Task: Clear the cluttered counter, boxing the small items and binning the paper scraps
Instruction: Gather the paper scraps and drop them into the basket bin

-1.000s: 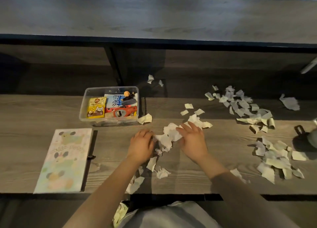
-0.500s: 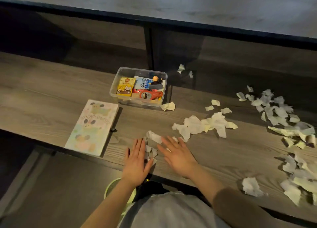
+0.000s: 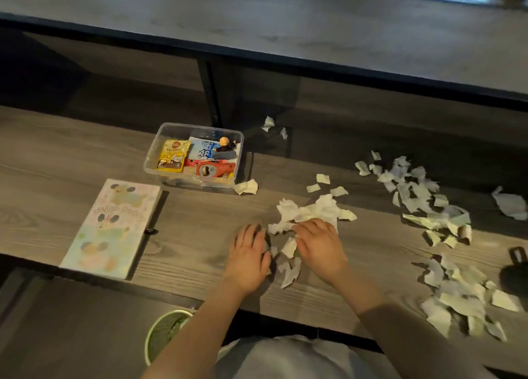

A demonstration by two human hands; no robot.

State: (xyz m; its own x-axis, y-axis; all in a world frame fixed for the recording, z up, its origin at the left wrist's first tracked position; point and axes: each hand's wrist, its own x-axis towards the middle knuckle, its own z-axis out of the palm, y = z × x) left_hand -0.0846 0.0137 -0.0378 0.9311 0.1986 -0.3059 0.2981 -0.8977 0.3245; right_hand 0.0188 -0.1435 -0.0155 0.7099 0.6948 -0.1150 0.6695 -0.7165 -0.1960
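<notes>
Head: left hand (image 3: 248, 254), right hand (image 3: 320, 247) palm-down

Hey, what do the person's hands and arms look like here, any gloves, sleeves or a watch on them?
Both the left hand and the right hand are bare, with no gloves. No watch or bracelet shows at either wrist, and both forearms are uncovered, with no sleeve in view. Rings would be too small to tell. The only clothing visible is a light grey fabric garment at the bottom edge.
</notes>
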